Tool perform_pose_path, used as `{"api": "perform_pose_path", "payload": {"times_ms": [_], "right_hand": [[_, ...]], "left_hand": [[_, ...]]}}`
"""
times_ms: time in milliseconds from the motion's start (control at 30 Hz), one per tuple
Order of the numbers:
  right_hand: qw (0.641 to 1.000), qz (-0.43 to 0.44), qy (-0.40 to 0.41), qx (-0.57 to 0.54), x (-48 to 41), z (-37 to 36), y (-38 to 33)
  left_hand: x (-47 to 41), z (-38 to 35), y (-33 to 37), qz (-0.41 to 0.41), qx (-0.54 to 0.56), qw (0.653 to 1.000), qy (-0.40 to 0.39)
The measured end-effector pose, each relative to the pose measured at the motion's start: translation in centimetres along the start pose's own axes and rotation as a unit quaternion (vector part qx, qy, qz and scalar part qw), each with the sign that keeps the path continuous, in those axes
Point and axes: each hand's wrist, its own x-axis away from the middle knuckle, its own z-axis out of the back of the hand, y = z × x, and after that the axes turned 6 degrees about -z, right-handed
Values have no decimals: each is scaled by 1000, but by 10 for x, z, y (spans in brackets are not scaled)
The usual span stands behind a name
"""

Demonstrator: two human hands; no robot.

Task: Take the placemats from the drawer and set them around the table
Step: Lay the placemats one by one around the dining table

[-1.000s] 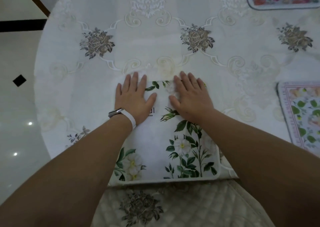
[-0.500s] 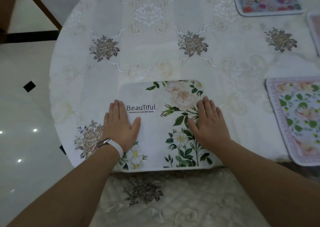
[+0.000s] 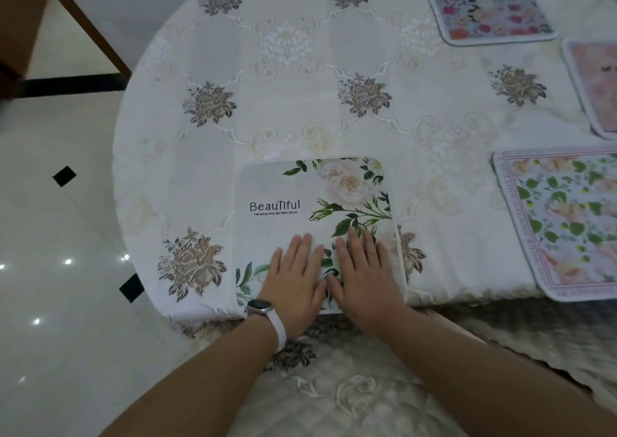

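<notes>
A white placemat (image 3: pixel 317 223) printed with green leaves, pale roses and the word "BeauTiful" is laid flat at the near edge of the table (image 3: pixel 187 183), its near side running along that edge. Both hands are spread flat on its near half, palms down and fingers extended, side by side with the thumbs close together; nothing is gripped by either. The left hand (image 3: pixel 293 283) is pressed near the middle of the mat's near side, and a watch with a white strap (image 3: pixel 267 313) is worn on its wrist. The right hand (image 3: pixel 364 276) is placed just beside it, toward the mat's near right corner, over the leaf print. The table is covered by a white cloth (image 3: pixel 300 69) embroidered with grey-brown roses and cream scrolls. Three more mats are seen toward the right side of the table, well apart from the first: one with peach flowers, green leaves and a pink border (image 3: pixel 564 219) near the near right edge, one mostly pink (image 3: pixel 594 86) cut off by the right edge of the view, and one with red and pink flowers on a bluish ground (image 3: pixel 487 6) at the far right. A quilted cream chair cushion (image 3: pixel 350 400) is seen below the table's near edge, under the forearms. A glossy pale floor with black diamond insets (image 3: pixel 63 176) is visible to the left.
</notes>
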Motion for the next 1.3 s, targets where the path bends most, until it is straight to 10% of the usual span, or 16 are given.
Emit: {"api": "perform_pose_path", "payload": {"times_ms": [267, 800, 1300], "right_hand": [[995, 93, 9, 47, -10, 10, 44], [999, -40, 1, 11, -66, 49, 70], [997, 59, 48, 0, -14, 153, 28]], "left_hand": [[3, -1, -12, 11, -20, 1000, 7], [-17, 39, -100, 107, 14, 994, 33], [19, 125, -19, 73, -18, 991, 108]]}}
